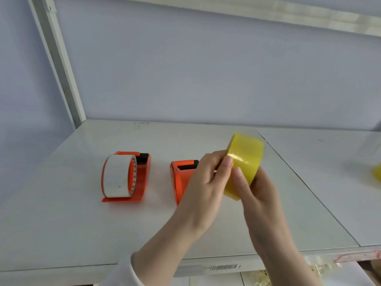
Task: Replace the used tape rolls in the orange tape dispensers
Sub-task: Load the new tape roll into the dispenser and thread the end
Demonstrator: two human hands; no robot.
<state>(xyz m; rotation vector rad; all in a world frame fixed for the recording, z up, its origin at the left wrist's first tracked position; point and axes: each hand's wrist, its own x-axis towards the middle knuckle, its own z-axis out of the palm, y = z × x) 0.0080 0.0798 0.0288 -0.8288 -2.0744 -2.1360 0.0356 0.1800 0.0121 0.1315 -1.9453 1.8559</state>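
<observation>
Yellow tape roll (244, 162) in both hands (208, 182)

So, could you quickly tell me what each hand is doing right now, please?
Left hand: closed on the yellow tape roll, thumb on its outer face.
Right hand: holding the same roll from below.

yellow tape roll (245, 162): glossy, smooth film, slightly see-through, with bright reflections on the outer turn.
left dispenser (140, 178): orange plastic, smooth and shiny; a black matt part at its far end.
white roll (116, 178): matt, looks like paper.
right dispenser (181, 178): the same shiny orange plastic.
desk (61, 223): smooth pale surface with soft sheen.
sleeve (121, 273): white cloth, matt.
</observation>
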